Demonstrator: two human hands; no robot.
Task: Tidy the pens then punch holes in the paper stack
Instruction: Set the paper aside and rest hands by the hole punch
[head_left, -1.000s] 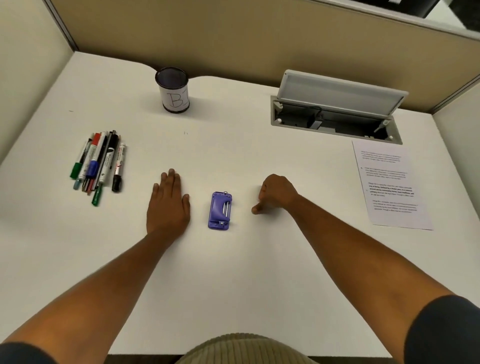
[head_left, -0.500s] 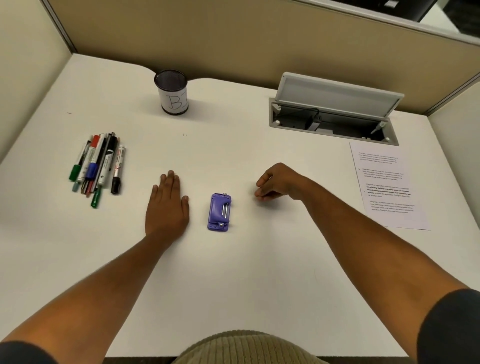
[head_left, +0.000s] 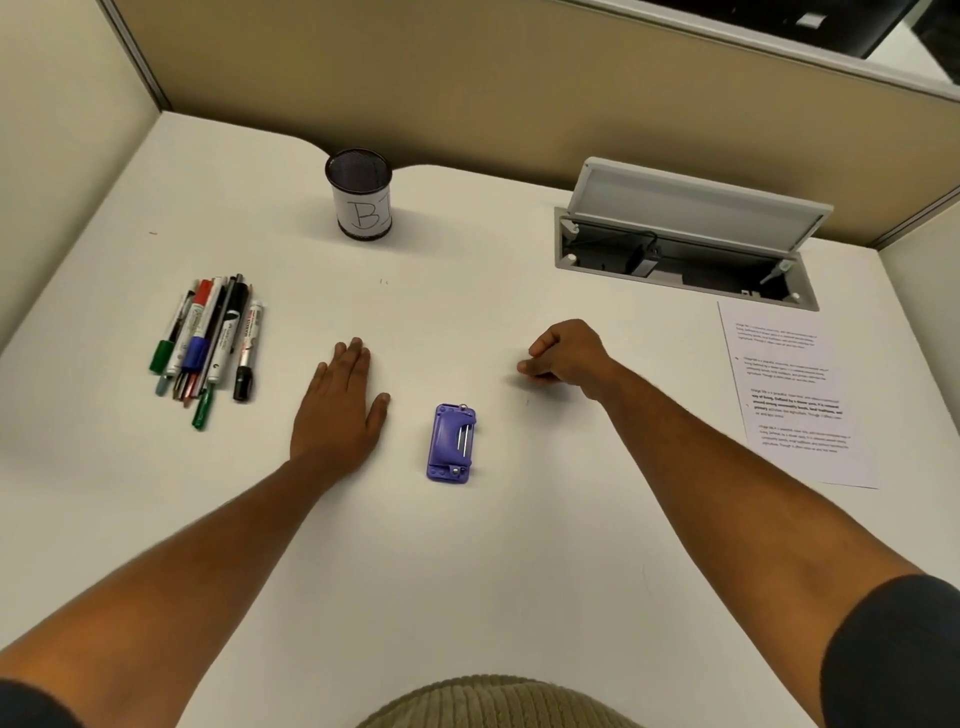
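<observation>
The pens (head_left: 208, 343) lie bundled, long axes running near-to-far, caps mostly toward the person. The mesh cup (head_left: 361, 195) reads "B". The left hand (head_left: 340, 410) lies flat and released; the right hand (head_left: 566, 356) is curled, grasping nothing.

A purple hole punch (head_left: 451, 443) on a white counter (head_left: 467, 571); black mesh cup (head_left: 359, 195); red, green, blue, black-capped pens (head_left: 210, 343).
</observation>
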